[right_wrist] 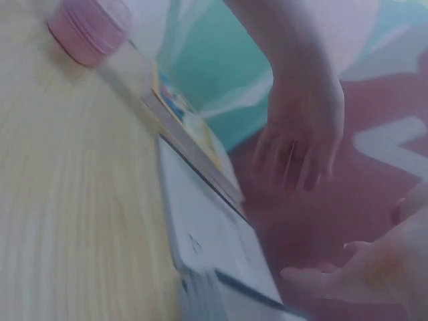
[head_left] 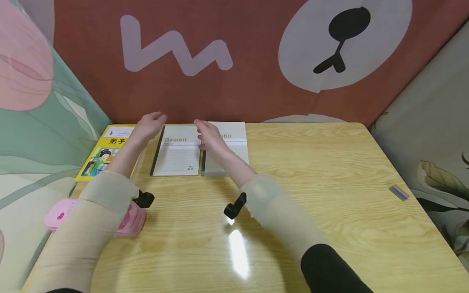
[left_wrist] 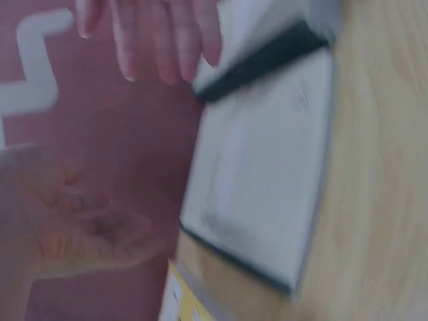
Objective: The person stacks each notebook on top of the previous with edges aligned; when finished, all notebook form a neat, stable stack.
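Note:
Two white "Gambit" notebooks lie side by side at the table's far edge: the left notebook (head_left: 177, 152) (left_wrist: 267, 180) (right_wrist: 214, 247) with a black spine, and the right notebook (head_left: 234, 142), partly covered by my forearm. My left hand (head_left: 150, 122) (left_wrist: 73, 227) (right_wrist: 301, 140) hovers open just left of the left notebook, fingers straight. My right hand (head_left: 207, 136) (right_wrist: 374, 274) is held open on edge over the seam between the two notebooks. Neither hand holds anything. The wrist views are blurred.
A yellow picture book (head_left: 104, 154) (right_wrist: 187, 134) lies left of the notebooks. A pink case (head_left: 126, 217) (right_wrist: 90, 33) sits under my left forearm. A small blue-grey strip (head_left: 398, 192) rests near the right table edge (head_left: 421, 211). A red cloth wall (head_left: 234, 93) stands close behind.

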A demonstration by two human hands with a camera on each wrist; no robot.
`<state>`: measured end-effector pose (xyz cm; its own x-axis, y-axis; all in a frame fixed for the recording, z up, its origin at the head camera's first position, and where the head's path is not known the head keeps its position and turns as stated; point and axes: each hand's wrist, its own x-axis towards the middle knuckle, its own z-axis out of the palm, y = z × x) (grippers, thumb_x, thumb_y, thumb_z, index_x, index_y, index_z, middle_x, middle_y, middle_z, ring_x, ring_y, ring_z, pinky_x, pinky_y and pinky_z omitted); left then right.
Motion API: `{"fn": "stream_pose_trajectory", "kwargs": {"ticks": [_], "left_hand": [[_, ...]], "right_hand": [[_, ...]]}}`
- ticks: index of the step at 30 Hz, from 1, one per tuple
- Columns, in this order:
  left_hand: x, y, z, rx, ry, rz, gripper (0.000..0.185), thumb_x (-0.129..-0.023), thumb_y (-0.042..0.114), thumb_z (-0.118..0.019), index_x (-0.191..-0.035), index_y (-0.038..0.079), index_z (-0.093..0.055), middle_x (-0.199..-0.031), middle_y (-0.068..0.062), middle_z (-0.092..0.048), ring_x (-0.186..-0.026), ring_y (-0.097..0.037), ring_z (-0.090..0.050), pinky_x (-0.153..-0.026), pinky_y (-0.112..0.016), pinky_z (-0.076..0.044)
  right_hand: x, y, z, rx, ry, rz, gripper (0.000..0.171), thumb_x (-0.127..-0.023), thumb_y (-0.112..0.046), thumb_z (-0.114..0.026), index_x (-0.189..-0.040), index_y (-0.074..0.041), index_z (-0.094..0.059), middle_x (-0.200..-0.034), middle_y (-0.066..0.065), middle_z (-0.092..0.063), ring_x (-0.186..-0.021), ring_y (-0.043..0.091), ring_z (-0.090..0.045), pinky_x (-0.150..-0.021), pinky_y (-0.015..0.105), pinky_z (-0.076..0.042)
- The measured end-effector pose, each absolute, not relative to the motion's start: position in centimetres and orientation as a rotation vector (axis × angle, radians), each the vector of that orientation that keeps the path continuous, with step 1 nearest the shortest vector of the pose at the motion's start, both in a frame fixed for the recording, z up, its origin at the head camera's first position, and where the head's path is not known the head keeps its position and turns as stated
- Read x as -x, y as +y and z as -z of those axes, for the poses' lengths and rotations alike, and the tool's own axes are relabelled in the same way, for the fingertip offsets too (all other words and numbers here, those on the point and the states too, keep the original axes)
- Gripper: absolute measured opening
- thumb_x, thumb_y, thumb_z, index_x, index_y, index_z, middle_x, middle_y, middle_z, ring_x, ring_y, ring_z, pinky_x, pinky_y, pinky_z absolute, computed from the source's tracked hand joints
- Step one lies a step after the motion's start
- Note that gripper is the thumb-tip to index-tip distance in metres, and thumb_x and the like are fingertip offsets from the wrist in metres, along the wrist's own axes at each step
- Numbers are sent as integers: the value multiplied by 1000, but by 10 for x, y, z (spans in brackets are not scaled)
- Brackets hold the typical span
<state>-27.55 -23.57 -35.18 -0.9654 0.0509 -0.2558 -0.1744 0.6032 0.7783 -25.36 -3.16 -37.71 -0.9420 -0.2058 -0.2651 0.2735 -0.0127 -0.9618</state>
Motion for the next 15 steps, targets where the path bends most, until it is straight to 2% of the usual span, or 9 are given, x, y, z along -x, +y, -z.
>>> {"fn": "stream_pose_trajectory", "kwargs": {"ticks": [5, 9, 15], "left_hand": [[275, -264, 367, 96, 2333, -1418, 84, -107, 57, -30, -165, 6, 3, -173, -23, -2, -159, -47, -10, -125, -69, -21], [276, -277, 373, 187, 2229, -1466, 88, -105, 64, -28, -166, 9, 4, -173, -24, 0, -160, -45, -7, -126, -68, -20], [274, -283, 377, 228, 2137, -1495, 91, -104, 66, -28, -166, 8, 5, -173, -24, 1, -160, -44, -7, -125, -69, -23]], "right_hand": [[251, -66, 381, -94, 2077, 1878, 62, -108, -50, -40, -160, -17, -37, -167, 2, -37, -154, 27, -36, -126, 50, -34], [250, -80, 386, -141, 2240, 1777, 62, -108, -52, -36, -160, -18, -38, -165, 2, -42, -153, 26, -38, -126, 46, -35], [250, -90, 394, -230, 2292, 1718, 65, -107, -51, -33, -161, -14, -33, -168, 6, -36, -158, 28, -27, -130, 47, -28]]}}
